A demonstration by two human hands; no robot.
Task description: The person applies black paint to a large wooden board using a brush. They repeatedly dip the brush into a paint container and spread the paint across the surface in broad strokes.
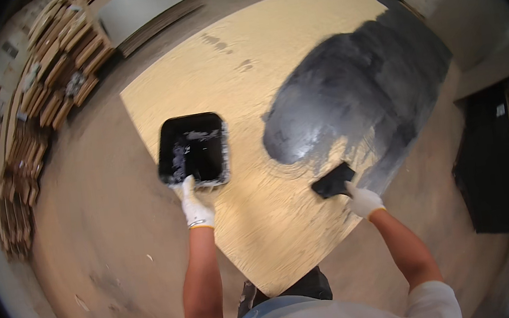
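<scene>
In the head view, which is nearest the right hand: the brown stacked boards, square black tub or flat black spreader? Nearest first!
1. Flat black spreader: in the white-gloved right hand.
2. Square black tub: left, with the white-gloved left hand.
3. Brown stacked boards: farthest, upper left.

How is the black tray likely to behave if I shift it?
The black tray may slop if tilted: dark, wet-looking material shows inside. Its smeared rim could be slippery. With the left hand at its near edge, it might tip away.
</scene>
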